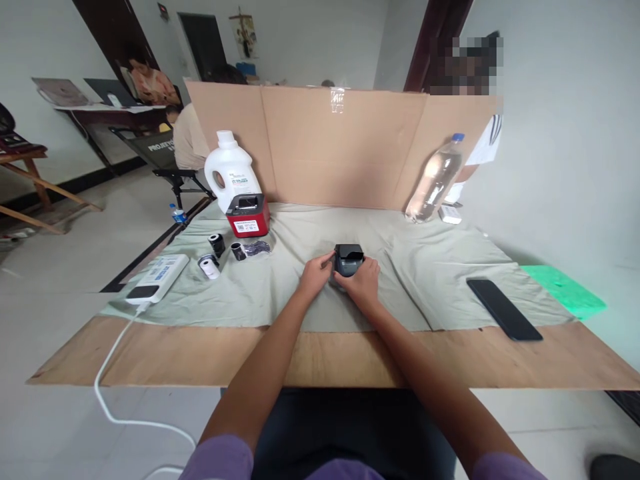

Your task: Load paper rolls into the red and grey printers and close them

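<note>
A small black label printer (349, 258) sits on the grey-green cloth (430, 267) in the middle of the table. My left hand (315, 273) touches its left side with the fingers curled against it. My right hand (361, 282) wraps around its front and right side. To the left lie a red and black printer (247, 215), a white paper roll (209, 267), two black rolls (217, 244) (239, 251) and a dark crumpled strip (257, 248).
A white jug (232, 169) and a tilted clear water bottle (437, 178) stand before a cardboard screen (340, 143). A black phone (503, 309) lies right. A white power bank (158, 277) with cable sits left. A person sits behind the screen at left.
</note>
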{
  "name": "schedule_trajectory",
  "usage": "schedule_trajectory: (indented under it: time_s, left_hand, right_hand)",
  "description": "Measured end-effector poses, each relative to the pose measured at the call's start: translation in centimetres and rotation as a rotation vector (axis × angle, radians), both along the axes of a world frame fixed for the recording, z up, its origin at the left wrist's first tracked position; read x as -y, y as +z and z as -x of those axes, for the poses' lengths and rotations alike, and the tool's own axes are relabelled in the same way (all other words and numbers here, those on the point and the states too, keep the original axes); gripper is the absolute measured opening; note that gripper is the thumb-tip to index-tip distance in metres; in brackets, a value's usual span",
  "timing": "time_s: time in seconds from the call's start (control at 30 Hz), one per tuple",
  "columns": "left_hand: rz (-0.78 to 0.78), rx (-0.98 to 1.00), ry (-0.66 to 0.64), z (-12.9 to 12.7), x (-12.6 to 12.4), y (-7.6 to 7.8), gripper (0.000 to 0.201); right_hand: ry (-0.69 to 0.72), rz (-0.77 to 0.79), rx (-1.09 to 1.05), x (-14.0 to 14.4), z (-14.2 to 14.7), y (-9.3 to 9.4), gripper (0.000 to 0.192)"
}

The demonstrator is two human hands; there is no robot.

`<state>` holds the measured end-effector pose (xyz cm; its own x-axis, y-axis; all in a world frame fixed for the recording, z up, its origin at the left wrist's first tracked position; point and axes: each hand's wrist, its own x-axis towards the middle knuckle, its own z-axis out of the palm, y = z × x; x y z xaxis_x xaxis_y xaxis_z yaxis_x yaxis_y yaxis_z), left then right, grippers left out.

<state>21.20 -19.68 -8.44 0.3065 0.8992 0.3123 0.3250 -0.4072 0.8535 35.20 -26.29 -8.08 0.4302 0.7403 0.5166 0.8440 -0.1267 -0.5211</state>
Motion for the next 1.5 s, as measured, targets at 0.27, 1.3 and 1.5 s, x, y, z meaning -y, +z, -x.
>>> schedule_trajectory:
  time_s: [0.27,1.3,1.5]
  left_hand:
    - [-0.093,0.010,-0.104,0.1,0.2,0.3,0.056]
    - [-0.113,-1.004,-0.329,-6.2,-6.6,10.0,0.026]
    - [-0.229,-0.879,-0.233,-4.3,-5.3,10.1,0.028]
  right_hand:
    - [0.024,0.017,-0.027,0.3,0.1,0.4,0.078]
    - [0.071,0.049,-0.054,0.6,-0.2,0.9,0.072]
    - [0.073,0.029,-0.064,0.6,-0.3,0.9,0.073]
